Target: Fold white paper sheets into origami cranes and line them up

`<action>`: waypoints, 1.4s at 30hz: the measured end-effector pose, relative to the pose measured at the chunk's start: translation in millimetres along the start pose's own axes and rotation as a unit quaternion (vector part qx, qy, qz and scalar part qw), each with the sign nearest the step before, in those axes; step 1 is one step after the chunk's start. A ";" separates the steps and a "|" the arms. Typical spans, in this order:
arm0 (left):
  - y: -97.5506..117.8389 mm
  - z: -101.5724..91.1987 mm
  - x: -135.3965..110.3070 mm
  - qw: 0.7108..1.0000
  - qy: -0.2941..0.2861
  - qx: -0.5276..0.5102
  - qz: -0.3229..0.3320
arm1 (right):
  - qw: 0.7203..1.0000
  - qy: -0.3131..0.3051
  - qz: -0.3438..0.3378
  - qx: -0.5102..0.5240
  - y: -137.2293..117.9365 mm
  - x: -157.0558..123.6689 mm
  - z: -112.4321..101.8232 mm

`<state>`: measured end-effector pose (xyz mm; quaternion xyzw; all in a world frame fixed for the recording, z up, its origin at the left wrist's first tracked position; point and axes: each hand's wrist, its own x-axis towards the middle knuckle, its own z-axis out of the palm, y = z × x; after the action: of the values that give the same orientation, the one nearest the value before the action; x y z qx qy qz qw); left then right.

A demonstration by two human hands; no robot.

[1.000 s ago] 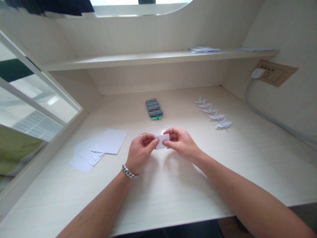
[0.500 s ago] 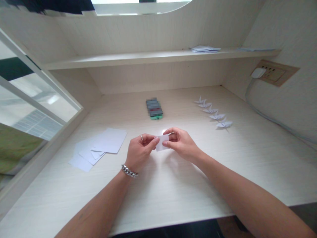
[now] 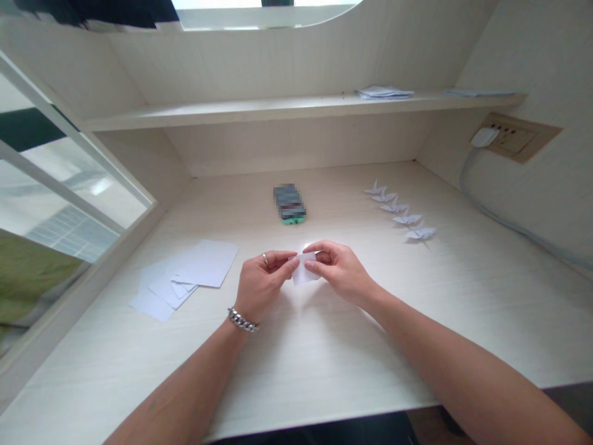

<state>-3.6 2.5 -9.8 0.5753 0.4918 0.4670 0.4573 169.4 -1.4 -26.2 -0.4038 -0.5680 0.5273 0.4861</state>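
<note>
Both hands meet over the middle of the pale desk (image 3: 324, 352). A small folded piece of white paper (image 3: 303, 271) is pinched between them. My left hand (image 3: 264, 281), with a ring and a chain bracelet at the wrist, grips its left edge with thumb and fingers closed. My right hand (image 3: 340, 267) pinches its right side, fingers curled over the top. The paper hangs just above the desk surface.
Loose white paper sheets (image 3: 188, 275) lie to the left. A row of several folded paper cranes (image 3: 401, 213) sits at the right rear. A blurred dark phone-like object (image 3: 288, 203) lies behind the hands. A shelf holds more paper (image 3: 383, 93); a wall socket with cable (image 3: 482, 137) is right.
The visible part of the paper has become smaller and narrower as the two hands closed in on it. Both hands stayed in the same spot.
</note>
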 end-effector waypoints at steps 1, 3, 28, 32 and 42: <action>0.4 0.0 -0.1 1.000 0.001 0.005 0.001 | 1.000 0.001 0.001 0.000 -0.1 0.1 0.0; 0.8 0.1 -0.2 1.000 0.004 0.012 0.004 | 1.000 0.001 0.001 -0.001 0.0 0.2 -0.2; 3.5 2.1 -2.1 1.000 0.006 0.027 0.008 | 0.999 0.018 0.003 -0.027 2.4 0.7 0.9; 3.3 2.3 -2.6 1.000 0.002 0.020 0.007 | 1.000 0.022 0.001 -0.020 1.2 0.8 1.6; 3.7 1.3 -1.0 1.000 0.010 -0.012 -0.013 | 0.994 0.061 0.061 0.062 3.5 4.2 2.3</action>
<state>-1.9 1.1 -6.5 0.5584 0.4985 0.4727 0.4650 166.1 2.5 -29.0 -0.4383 -0.4778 0.5645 0.5108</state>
